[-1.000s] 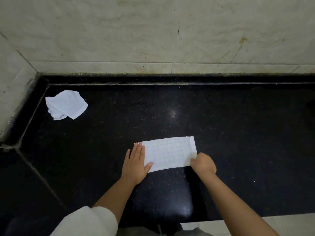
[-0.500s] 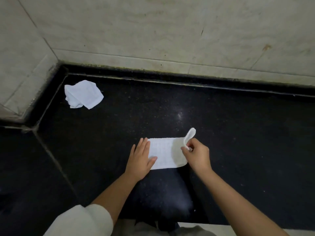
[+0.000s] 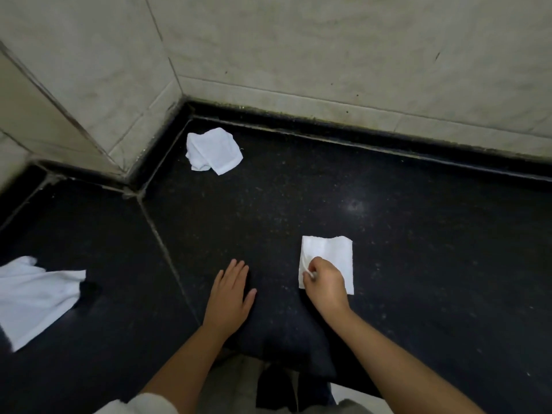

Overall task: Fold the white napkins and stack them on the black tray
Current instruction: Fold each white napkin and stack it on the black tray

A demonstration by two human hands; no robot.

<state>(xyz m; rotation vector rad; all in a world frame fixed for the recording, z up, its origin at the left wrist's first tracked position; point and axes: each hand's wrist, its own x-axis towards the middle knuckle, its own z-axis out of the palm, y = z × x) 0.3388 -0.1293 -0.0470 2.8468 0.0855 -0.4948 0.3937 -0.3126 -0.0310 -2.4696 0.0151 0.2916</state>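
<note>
A white napkin point(image 3: 331, 255), folded into a small rectangle, lies flat on the black counter point(image 3: 418, 249). My right hand point(image 3: 324, 283) rests on its near left part and pinches its left edge between thumb and fingers. My left hand point(image 3: 231, 294) lies flat on the bare counter to the left of the napkin, fingers spread, holding nothing. A crumpled white napkin point(image 3: 213, 150) sits near the back corner. More white cloth point(image 3: 33, 297) lies spread at the far left edge. No black tray is in view.
Pale tiled walls point(image 3: 328, 49) meet in a corner at the back left. A seam point(image 3: 162, 246) runs across the counter between the two slabs. The counter's front edge is just below my forearms.
My right hand has brought the napkin's right end over to the left, halving it. My left hand has come off the napkin onto the counter. The view has swung left, revealing the cloth at far left.
</note>
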